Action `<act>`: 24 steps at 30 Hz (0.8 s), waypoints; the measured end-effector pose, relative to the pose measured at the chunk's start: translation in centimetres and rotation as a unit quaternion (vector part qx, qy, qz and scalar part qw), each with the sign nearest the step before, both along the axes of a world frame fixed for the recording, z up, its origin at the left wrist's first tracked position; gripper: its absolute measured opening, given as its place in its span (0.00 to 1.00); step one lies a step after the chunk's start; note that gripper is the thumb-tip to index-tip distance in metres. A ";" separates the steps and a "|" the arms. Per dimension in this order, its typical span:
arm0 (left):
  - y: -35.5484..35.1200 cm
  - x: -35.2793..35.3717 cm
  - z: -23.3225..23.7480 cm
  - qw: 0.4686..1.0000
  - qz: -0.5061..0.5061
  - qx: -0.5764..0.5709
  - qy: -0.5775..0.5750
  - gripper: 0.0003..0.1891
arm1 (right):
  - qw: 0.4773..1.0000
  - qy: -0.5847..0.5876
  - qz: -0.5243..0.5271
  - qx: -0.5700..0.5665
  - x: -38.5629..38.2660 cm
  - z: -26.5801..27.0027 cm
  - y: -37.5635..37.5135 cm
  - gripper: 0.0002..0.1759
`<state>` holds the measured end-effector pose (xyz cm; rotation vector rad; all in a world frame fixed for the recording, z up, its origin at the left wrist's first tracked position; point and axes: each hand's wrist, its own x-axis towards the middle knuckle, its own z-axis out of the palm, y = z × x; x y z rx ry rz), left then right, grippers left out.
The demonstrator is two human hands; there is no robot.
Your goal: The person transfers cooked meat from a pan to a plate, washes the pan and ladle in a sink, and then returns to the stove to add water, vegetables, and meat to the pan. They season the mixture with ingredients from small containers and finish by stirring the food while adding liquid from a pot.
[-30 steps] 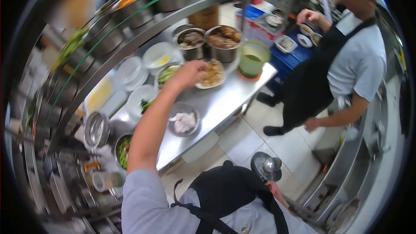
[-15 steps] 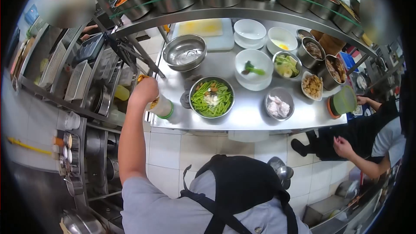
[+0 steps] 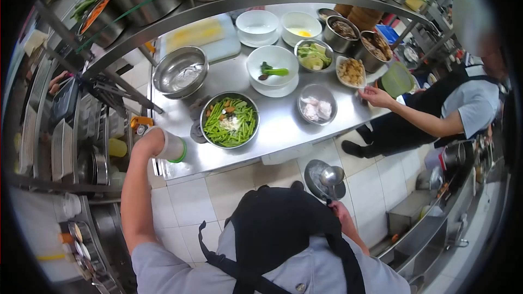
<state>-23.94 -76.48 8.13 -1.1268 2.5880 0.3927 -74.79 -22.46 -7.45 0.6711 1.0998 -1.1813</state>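
Note:
At the left end of the steel table, my left hand (image 3: 151, 141) is at the mouth of a tipped pale container (image 3: 172, 146) with a green rim at its far end. The fingers of this hand are hidden at the container. Low by my right side, my right hand (image 3: 342, 216) is closed around the dark handle of a ladle (image 3: 332, 176). The ladle's bowl overlaps an oval metal pan (image 3: 314, 177) in this view. Close to the container stands a steel bowl of cut green stalks (image 3: 231, 121), topped with chopped white bits and orange slices.
A co-worker's hand (image 3: 377, 97) is beside a dish of brown chunks (image 3: 351, 71). A bowl of pale pink-white pieces (image 3: 317, 106) and a white bowl with green vegetable (image 3: 272, 64) stand mid-table. An overhead shelf (image 3: 218, 8) holds several steel pots; racks line the left.
My left hand has gone from above the container to its mouth. My right hand has come into view with the ladle. The co-worker has reached over the table. The view has shifted.

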 end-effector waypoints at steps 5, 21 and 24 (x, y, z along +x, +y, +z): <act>2.5 -3.2 8.6 0.966 0.209 0.148 0.032 0.09 | 0.999 -0.034 0.005 0.009 0.1 -1.2 -0.1 0.19; 1.7 -31.0 23.4 0.939 0.040 0.323 0.110 0.06 | 0.941 0.273 0.046 -0.195 -3.5 6.2 5.0 0.08; 0.4 -42.8 21.3 0.950 -0.026 0.282 0.128 0.08 | 0.985 0.121 -0.109 0.054 -5.9 4.8 4.6 0.13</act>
